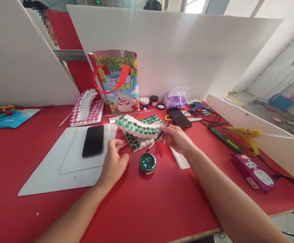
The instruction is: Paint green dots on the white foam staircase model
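Note:
In my right hand (173,136) is a thin blue paintbrush (159,135), pinched in closed fingers with its tip pointing down and left. Just under that tip stands an open jar of dark green paint (147,162). Behind the jar lies a curved white craft piece (139,130) covered in rows of small rosette-like bumps. Most bumps are green, and a few along the front edge are white. My left hand (115,158) rests to the left of the jar, thumb apart from the curved fingers. Its fingertips reach the piece's front left corner; whether they touch it I cannot tell.
A black phone (93,141) lies on a white board (48,162) at left. Behind stand a pink-dotted piece (86,109), a colourful bag (123,87), paint jars (154,100) and tissues (175,100). At right are a cutter (225,139), a yellow glue gun (245,135) and a purple power strip (253,172).

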### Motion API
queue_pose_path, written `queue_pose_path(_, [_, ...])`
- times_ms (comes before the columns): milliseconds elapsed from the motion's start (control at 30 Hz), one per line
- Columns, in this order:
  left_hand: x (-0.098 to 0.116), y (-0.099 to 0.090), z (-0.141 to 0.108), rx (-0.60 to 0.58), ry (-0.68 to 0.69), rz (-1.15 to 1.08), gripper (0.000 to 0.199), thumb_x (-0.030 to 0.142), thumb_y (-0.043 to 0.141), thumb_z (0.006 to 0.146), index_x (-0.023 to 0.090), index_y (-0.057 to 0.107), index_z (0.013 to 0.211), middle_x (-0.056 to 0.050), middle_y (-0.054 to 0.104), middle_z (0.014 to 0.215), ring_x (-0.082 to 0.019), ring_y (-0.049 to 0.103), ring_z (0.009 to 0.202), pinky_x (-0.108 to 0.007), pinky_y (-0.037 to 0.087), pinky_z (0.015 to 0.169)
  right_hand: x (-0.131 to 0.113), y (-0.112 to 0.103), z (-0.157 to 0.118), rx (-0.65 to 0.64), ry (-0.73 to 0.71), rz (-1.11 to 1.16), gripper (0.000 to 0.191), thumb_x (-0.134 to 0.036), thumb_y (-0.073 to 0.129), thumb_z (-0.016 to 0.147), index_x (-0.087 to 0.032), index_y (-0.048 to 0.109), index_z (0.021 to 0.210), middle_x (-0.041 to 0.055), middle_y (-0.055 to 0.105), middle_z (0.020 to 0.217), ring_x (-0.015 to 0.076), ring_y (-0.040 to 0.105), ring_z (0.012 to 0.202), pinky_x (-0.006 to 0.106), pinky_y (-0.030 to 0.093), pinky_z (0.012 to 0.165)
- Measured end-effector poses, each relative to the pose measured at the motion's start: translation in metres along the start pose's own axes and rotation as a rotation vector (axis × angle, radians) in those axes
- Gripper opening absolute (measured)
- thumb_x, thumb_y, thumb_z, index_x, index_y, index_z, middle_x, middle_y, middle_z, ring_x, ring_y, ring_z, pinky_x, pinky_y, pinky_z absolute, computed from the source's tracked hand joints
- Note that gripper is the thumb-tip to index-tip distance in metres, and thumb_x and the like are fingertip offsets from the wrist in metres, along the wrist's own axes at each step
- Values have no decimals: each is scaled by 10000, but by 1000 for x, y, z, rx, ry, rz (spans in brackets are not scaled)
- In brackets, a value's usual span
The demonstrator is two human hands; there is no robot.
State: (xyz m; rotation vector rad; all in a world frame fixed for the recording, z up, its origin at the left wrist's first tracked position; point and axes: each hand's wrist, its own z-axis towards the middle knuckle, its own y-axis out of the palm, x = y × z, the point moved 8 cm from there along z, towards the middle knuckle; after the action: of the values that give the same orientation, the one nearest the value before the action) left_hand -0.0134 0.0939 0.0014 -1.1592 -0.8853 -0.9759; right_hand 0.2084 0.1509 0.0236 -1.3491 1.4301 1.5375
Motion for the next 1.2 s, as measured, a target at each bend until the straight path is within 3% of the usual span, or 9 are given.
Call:
queue_pose_path(167, [-2,-1,-1,13,-3,24,378,98,538,740,243,413,1065,-58,547,1148,-240,585,1221,-405,477,983,-2,3,-3,-20,20,13,302,-375,800,758,-131,656,655,78,709,582,94,560,453,213,445,479])
queue_pose_path(333, [16,-7,-13,75,24,130,325,108,558,776,242,434,1044,-35,514,1057,-201,566,985,-386,486,908,-17,-7,-11,-1,54,0,251,-328,811,755,-133,667,689,53,692,565,110,600,478,218,487,510])
queue_pose_path(467, [44,11,-28,-123,154,40,201,248,595,888,242,472,1048,-32,553,1034,-177,579,885,-351,501,870,-42,-18,-18,165,-146,12,219,-320,781,766,-151,674,677,24,655,540,102,573,480,210,456,480])
queue_pose_path(633, [40,28,-35,-292,59,55,567,434,803,771,264,519,1231,-82,614,1241,-252,615,1104,-384,521,947,-63,-10,-34,279,-383,-60,247,-347,745,795,-182,642,644,6,606,539,95,505,441,230,391,415])
queue_pose_path(733, [31,36,-34,-350,0,68,681,448,851,718,280,530,1294,-98,611,1357,-292,606,1209,-429,513,1006,-69,-1,-42,277,-455,-76,246,-375,765,778,-197,638,664,3,611,592,105,527,447,234,360,378])
queue_pose_path(833, [29,41,-33,-376,14,106,594,408,840,734,292,592,1262,-82,629,1364,-316,579,1281,-463,491,1055,-68,7,-46,259,-472,-96,278,-415,792,757,-201,637,672,11,635,679,107,546,458,235,366,370])
queue_pose_path(967, [32,42,-30,-360,67,154,400,361,793,775,287,666,1148,-68,676,1258,-318,589,1252,-461,506,1033,-62,14,-47,226,-465,-163,312,-463,776,796,-205,635,692,7,633,689,117,566,481,243,396,387])
queue_pose_path(1200, [29,34,-25,-310,34,198,415,352,798,758,302,681,1153,-37,687,1165,-296,621,1148,-424,524,985,-53,33,-56,106,-510,-383,289,-430,656,940,-213,662,749,-4,635,647,123,571,528,265,444,488])
